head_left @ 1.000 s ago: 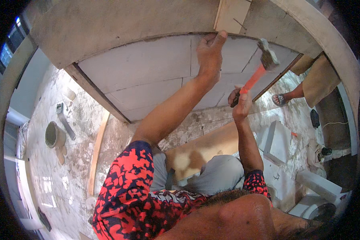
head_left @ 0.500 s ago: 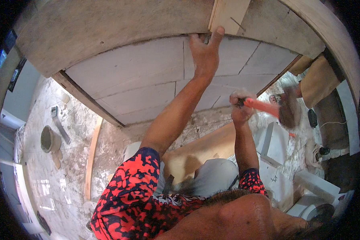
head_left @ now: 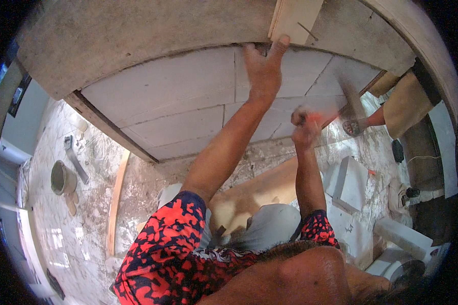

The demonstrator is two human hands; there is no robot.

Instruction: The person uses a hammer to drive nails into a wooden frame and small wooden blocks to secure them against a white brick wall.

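My left hand (head_left: pixel 263 71) reaches up to the lower end of a pale wooden board (head_left: pixel 299 20) that lies against a grey panel (head_left: pixel 178 35). Its thumb presses on the board's end, and the fingers hook at the panel's lower edge, partly hidden. A nail (head_left: pixel 308 31) sticks out of the board at a slant. Lower and to the right, my right hand (head_left: pixel 306 127) is closed round the red handle of a hammer (head_left: pixel 323 118). Motion smears the hammer, its grey head raised in front of the white block wall (head_left: pixel 188 96).
Another person's foot (head_left: pixel 352 127) stands at the right. White blocks (head_left: pixel 352 183) lie on the stained floor below it. A bucket (head_left: pixel 63 178), a grey-bladed tool (head_left: pixel 76 160) and a long wooden strip (head_left: pixel 118 203) are at the left. A wooden sheet (head_left: pixel 259 183) lies before my knees.
The hammer has swung, its blurred head moving up and left, closer to the wall. My left hand stays at the board, and the whole view has shifted slightly.
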